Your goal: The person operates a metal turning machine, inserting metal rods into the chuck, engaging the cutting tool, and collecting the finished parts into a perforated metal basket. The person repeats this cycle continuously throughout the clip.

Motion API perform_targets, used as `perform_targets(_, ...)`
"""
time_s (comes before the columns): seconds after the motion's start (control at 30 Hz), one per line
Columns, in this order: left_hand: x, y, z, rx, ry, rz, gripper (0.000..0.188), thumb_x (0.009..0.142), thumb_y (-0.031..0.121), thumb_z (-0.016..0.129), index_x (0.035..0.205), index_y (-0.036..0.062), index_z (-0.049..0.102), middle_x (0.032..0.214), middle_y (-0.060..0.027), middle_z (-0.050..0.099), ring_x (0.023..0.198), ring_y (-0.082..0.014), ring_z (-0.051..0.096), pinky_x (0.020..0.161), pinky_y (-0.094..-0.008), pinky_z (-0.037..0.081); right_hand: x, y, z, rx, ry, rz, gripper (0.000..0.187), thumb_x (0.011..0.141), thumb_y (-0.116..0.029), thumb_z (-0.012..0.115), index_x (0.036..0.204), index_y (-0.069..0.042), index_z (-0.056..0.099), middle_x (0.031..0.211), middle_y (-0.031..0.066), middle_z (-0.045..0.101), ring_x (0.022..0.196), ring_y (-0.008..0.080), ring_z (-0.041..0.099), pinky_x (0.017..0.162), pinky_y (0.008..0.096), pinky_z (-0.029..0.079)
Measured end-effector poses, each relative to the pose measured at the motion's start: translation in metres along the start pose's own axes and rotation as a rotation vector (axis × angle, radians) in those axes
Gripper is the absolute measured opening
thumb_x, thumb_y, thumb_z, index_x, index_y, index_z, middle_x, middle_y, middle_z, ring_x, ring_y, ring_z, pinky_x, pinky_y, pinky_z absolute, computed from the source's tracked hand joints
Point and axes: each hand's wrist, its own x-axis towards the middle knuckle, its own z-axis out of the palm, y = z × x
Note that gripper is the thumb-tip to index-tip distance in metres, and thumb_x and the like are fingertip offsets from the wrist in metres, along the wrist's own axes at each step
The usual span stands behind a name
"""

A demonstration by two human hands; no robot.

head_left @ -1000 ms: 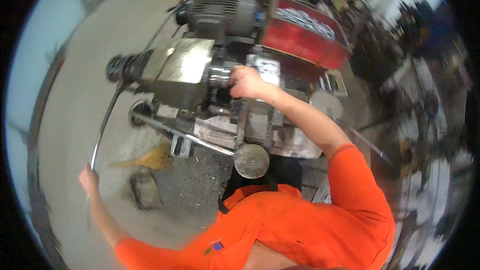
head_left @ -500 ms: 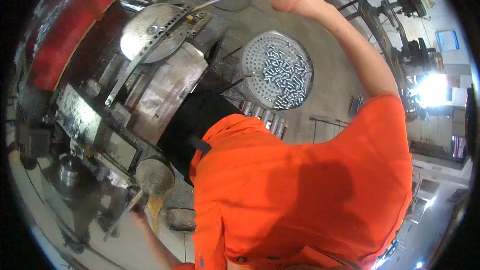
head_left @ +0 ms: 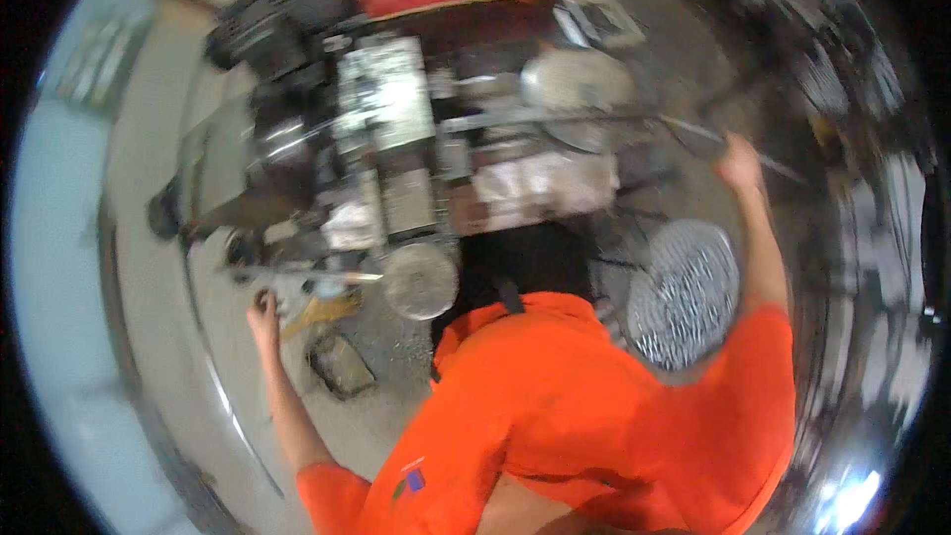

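Gripping thin metal rod (head_left: 693, 134), right hand (head_left: 738, 160)

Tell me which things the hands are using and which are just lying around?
In use:
left hand close by the machine's lower edge
right hand on a long metal rod

Just lying about:
round perforated tray of small metal pieces
flat block on the floor
round metal disc

One head-worn fisheye view looks steeply down from above the person's orange chest onto the machine (head_left: 436, 139) ahead and the floor (head_left: 158, 267), close, edges bending and blurred.
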Motion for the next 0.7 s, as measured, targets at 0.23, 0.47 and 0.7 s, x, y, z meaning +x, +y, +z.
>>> perform_targets(0.23,-0.004,0.084,0.024,-0.563,0.099,-0.144,0.065,0.086,0.05,0.052,0.109,-0.0107,0.047,0.072,-0.0204,0.063,0.054,-0.0238,0.063,0.049,-0.031,0.054,-0.018,0.02,0.029,-0.097,0.0,0.133,0.033,0.064,-0.023,0.064,0.092,-0.006,0.058,0.086,0.018,0.062,0.082,0.0352,0.061,0.073,0.0428,0.05)
perform_targets(0.47,0.018,0.079,0.054,-0.543,0.271,-0.122,0.043,0.088,0.033,0.051,0.087,-0.0095,0.047,0.065,-0.0192,0.058,0.047,-0.0284,0.06,0.038,-0.0351,0.053,-0.194,-0.051,0.04,0.429,-0.067,0.095,0.039,0.058,-0.025,0.063,0.088,-0.001,0.061,0.074,0.0227,0.059,0.072,0.0399,0.057,0.063,0.0451,0.045)
perform_targets(0.7,0.012,0.083,0.056,-0.543,0.346,-0.04,0.035,0.088,0.027,0.047,0.087,-0.0089,0.048,0.065,-0.0179,0.058,0.045,-0.0277,0.059,0.037,-0.0358,0.052,-0.245,-0.12,0.071,1.086,-0.095,0.176,0.026,0.063,-0.019,0.056,0.08,0.002,0.056,0.063,0.0135,0.051,0.061,0.0204,0.049,0.056,0.034,0.041)
